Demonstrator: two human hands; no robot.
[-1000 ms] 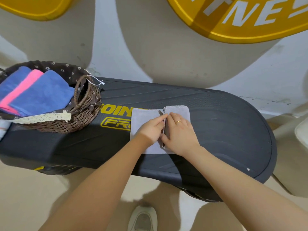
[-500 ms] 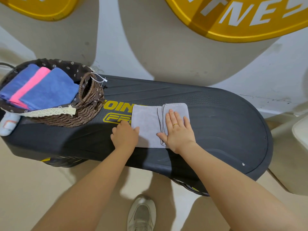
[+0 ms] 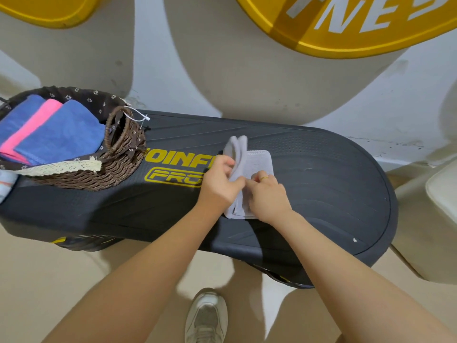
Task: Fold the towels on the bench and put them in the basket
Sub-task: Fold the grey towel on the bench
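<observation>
A small grey towel (image 3: 257, 160) lies partly folded on the black bench (image 3: 321, 184). My left hand (image 3: 221, 181) grips the towel's left half, which stands lifted and turned over toward the right half. My right hand (image 3: 267, 196), with a ring on one finger, rests on the right half near its front edge, fingers curled at the fold. A brown wicker basket (image 3: 99, 177) with a dark flowered lining stands on the bench's left end, holding folded blue towels (image 3: 61, 137) and a pink towel (image 3: 32, 127).
The bench bears yellow lettering (image 3: 173, 169) between basket and towel. Its right end lies bare. A wall with big yellow signs (image 3: 346, 26) rises behind. A white shoe (image 3: 206, 315) stands on the beige floor below. A pale seat (image 3: 442, 194) sits at the far right.
My left hand moved from the towel's left edge, took hold of that half and lifted it over toward the right. My right hand's fingers went from flat to curled at the fold.
</observation>
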